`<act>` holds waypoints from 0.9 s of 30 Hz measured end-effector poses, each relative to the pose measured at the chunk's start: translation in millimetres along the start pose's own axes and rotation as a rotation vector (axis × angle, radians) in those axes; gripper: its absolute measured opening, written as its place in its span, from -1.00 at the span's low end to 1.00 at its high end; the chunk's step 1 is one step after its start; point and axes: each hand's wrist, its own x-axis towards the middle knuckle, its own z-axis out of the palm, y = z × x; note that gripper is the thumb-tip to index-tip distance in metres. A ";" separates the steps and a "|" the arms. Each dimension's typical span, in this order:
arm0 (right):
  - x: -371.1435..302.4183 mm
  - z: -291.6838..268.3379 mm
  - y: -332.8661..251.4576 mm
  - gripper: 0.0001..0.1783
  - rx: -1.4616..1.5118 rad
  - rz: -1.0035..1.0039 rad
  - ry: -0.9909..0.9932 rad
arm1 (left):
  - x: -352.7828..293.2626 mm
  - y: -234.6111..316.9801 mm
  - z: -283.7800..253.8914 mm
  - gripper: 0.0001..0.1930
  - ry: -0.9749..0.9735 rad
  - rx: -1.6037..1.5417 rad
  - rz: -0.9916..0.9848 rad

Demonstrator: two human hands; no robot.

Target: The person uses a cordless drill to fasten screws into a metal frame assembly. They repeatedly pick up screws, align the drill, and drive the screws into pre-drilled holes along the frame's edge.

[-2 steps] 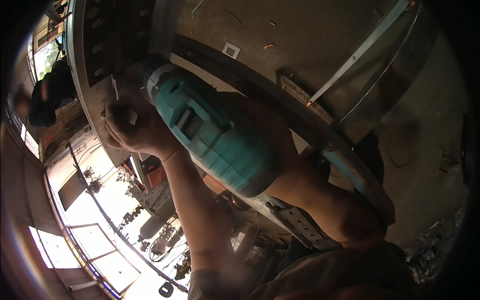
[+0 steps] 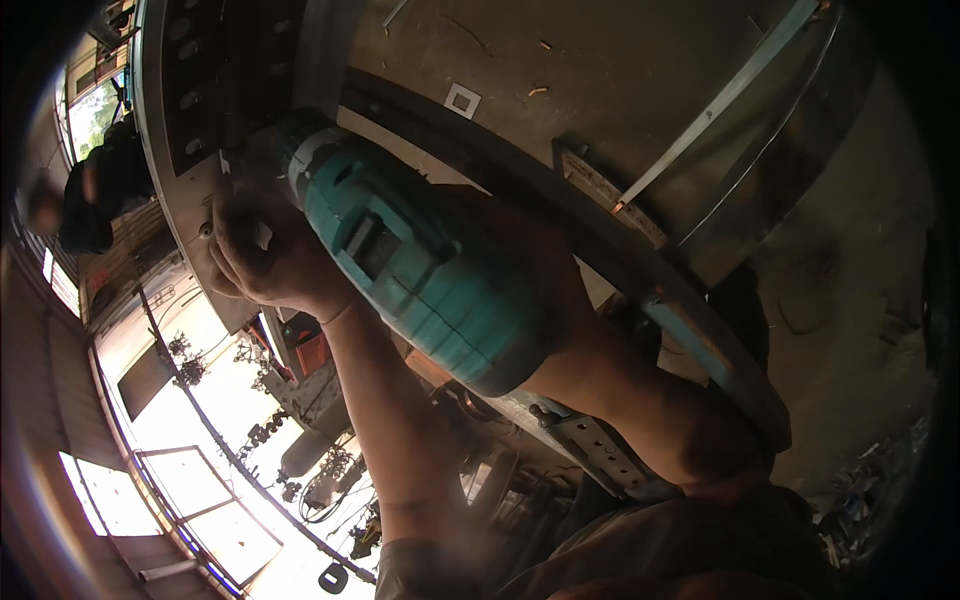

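My right hand [image 2: 530,255] is wrapped round a teal cordless drill [image 2: 430,280], and the drill's body hides most of the fingers. Its dark front end points up and left, close to a metal frame [image 2: 180,190]; the tip is lost in shadow, so contact cannot be made out. Just left of the drill's nose, my left hand [image 2: 275,260] is closed with curled fingers beside the frame. What it grips, if anything, is too dark to name. A dark panel with rows of holes [image 2: 195,90] lies beyond both hands.
A long dark beam [image 2: 520,195] crosses behind my right arm. On the floor to the right are a thin metal strip [image 2: 720,105], a small square plate with a hole [image 2: 462,100] and scattered bits. A perforated bracket [image 2: 595,445] is near my body. Another person [image 2: 100,190] is at far left.
The drill has shifted very slightly up and left and looks less blurred. My left hand stays in about the same place.
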 end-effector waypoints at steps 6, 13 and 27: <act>-3.5 1.2 -2.3 -0.56 -0.057 0.097 0.004 | -4.2 -5.4 -5.6 -0.68 -0.072 -0.036 0.000; -2.4 -1.2 3.9 -0.27 -0.125 0.116 -0.073 | -2.2 -10.5 -9.5 -0.67 -0.098 -0.096 0.050; -1.0 0.3 11.4 -0.40 -0.111 -0.061 -0.052 | 8.5 -15.6 -20.5 -0.72 -0.197 -0.166 0.183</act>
